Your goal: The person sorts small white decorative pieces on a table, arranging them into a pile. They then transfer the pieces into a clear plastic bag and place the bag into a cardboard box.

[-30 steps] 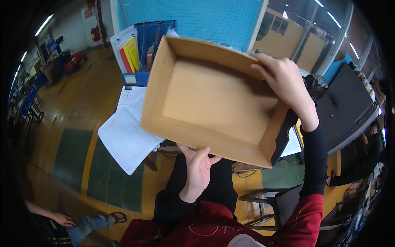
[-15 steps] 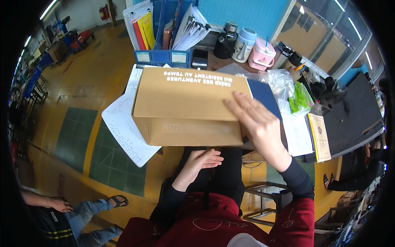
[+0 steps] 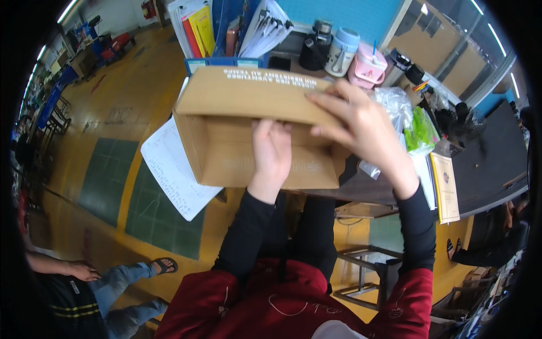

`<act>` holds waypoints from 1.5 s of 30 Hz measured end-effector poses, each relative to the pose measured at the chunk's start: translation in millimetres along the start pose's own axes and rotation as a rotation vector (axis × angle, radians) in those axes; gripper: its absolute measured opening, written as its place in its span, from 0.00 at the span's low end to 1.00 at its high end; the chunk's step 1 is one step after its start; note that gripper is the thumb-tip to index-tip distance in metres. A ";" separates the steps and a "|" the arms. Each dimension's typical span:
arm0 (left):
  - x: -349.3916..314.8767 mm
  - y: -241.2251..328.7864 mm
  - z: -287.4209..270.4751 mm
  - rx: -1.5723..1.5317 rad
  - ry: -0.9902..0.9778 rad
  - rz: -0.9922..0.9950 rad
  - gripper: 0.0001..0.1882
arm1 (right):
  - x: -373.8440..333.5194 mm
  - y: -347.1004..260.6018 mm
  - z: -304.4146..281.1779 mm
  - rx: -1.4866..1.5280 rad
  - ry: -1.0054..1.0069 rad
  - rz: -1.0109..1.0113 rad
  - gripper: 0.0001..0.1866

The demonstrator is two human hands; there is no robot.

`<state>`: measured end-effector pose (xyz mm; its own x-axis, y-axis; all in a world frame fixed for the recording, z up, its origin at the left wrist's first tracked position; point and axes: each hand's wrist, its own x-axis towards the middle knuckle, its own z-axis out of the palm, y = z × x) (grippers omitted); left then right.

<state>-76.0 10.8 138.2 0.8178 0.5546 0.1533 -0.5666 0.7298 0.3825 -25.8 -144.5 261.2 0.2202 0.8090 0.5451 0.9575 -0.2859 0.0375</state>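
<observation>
A brown cardboard box with white lettering is in front of me at the desk's near edge. Its lid stands partly raised, and the inside shows beneath its front edge. My left hand reaches up across the box front, its bent fingers at the lid's edge and their tips partly hidden under it. My right hand grips the lid's right front corner, fingers on top and thumb below, slightly blurred. No contents can be made out in the visible part of the box.
Written sheets lie left of the box. Behind it are a blue file holder, flasks and a pink cup. Plastic bags and a yellow-edged booklet lie right. A seated person is at lower left.
The box lid has lifted along its front edge, exposing the inside. My left hand has risen from below the box to the lid's edge. My right hand has shifted up with the corner.
</observation>
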 end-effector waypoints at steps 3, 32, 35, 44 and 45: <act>21.3 2.0 12.9 -0.042 -0.116 -0.002 0.12 | 18.6 29.7 4.4 0.075 -0.089 -0.011 0.25; 55.1 -37.7 -28.1 0.214 0.025 -0.230 0.07 | 36.2 57.7 14.7 0.180 -0.068 0.261 0.16; 33.7 -46.3 -25.9 0.319 0.163 -0.112 0.08 | 34.7 68.2 17.2 0.110 -0.081 0.232 0.16; -18.0 -36.9 -11.1 0.234 0.037 -0.028 0.06 | 34.5 90.8 27.8 -0.147 -0.006 -0.181 0.18; -13.9 -39.2 -10.3 0.279 0.063 -0.037 0.06 | 35.3 83.5 25.3 -0.008 -0.042 -0.034 0.17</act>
<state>-66.2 -21.4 111.7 0.8244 0.5601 0.0809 -0.4802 0.6167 0.6238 66.6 -126.9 262.4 0.1953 0.8393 0.5074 0.9631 -0.2619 0.0625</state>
